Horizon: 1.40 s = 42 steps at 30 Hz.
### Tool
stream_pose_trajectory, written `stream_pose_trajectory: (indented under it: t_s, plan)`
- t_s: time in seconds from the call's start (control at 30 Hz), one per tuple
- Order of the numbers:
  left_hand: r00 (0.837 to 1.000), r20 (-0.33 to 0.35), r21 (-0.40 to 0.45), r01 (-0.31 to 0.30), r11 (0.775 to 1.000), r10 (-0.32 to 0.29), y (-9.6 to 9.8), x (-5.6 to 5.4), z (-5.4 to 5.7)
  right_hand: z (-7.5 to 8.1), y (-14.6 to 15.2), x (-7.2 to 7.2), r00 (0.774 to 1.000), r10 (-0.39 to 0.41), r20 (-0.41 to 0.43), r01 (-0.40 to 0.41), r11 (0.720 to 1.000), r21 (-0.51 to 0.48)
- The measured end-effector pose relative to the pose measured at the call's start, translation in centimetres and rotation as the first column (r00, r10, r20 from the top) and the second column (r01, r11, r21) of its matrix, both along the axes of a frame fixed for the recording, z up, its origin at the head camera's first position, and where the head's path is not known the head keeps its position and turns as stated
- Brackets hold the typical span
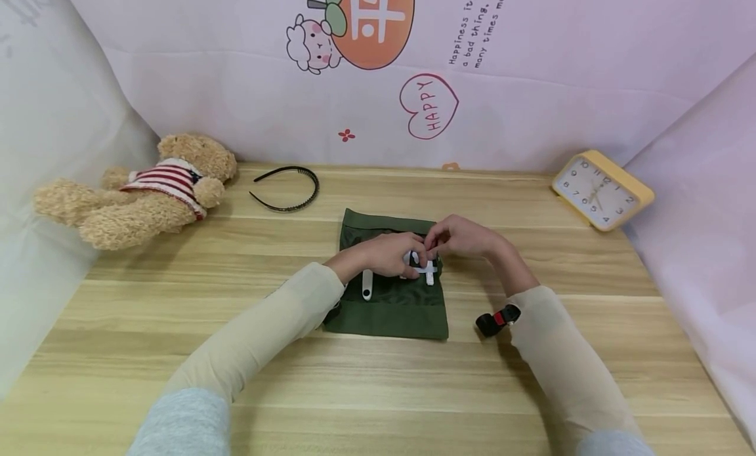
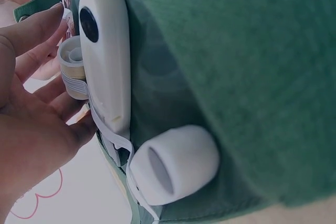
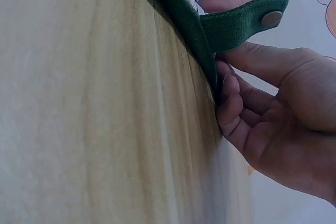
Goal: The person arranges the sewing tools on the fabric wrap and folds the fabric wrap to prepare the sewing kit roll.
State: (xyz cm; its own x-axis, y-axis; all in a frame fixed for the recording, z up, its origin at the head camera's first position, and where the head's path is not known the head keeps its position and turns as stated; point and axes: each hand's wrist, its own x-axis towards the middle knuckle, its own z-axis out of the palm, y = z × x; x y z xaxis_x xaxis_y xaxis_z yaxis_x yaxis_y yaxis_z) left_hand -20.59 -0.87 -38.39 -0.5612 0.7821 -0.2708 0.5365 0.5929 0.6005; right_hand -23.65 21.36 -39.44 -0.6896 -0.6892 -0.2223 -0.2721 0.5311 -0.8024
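Note:
A dark green cloth pouch (image 1: 386, 318) lies spread on the table, with small items tucked under white elastic bands. In the left wrist view these are a white device with a dark oval button (image 2: 107, 51), a small roll of tape (image 2: 73, 66) and a rounded white piece (image 2: 176, 163). My left hand (image 1: 390, 254) reaches over the pouch, its fingertips close to a printed packet (image 2: 67, 22) by the edge. With curled fingers, my right hand (image 1: 463, 236) pinches the pouch's right edge. Beside it sticks out a green tab with a snap button (image 3: 271, 19).
A teddy bear (image 1: 159, 190) in a striped shirt lies at the back left, next to a black headband (image 1: 307, 197). At the back right a yellow clock (image 1: 602, 190) leans tilted. Near my right forearm is a black strap with a red part (image 1: 499, 318).

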Motion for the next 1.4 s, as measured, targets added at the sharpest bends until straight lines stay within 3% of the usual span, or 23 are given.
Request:
stream_pose_trajectory:
  t_s: [0.33, 0.53, 0.73, 0.93, 1.17, 1.3, 1.4]
  plan:
    - [1.000, -0.006, -0.004, 0.009, 1.000, -0.009, 0.0, -0.2, -0.1, -0.1, 0.0, 0.2, 1.000, 0.003, -0.018, -0.004, 1.000, -0.010]
    - [0.999, 0.053, 0.132, -0.012, 0.991, 0.005, -1.1, -0.8, -0.1, 0.5, 0.4, 1.0, 0.995, -0.044, -0.094, 0.040, 0.998, -0.040]
    - [0.995, 0.002, 0.235, -0.102, 0.967, 0.105, -3.3, -1.9, 0.4, 1.8, 1.1, 2.6, 0.966, -0.127, -0.226, 0.116, 0.991, -0.060]
    - [0.968, -0.021, 0.285, -0.235, 0.929, 0.251, -6.9, -2.6, 0.7, 3.2, 1.6, 4.6, 0.958, -0.137, -0.253, 0.104, 0.985, -0.140]
    - [0.917, -0.067, 0.314, -0.355, 0.881, 0.393, -10.6, -3.4, 0.6, 3.5, 1.4, 6.7, 0.980, -0.026, -0.197, -0.008, 0.986, -0.169]
    - [0.897, -0.052, 0.296, -0.405, 0.865, 0.438, -11.7, -3.5, 0.5, 3.1, 0.8, 7.5, 0.990, 0.048, -0.135, -0.065, 0.990, -0.123]
    - [0.896, -0.046, 0.277, -0.413, 0.868, 0.441, -12.0, -3.5, 0.2, 2.5, 0.4, 8.0, 0.991, 0.100, -0.087, -0.108, 0.991, -0.083]
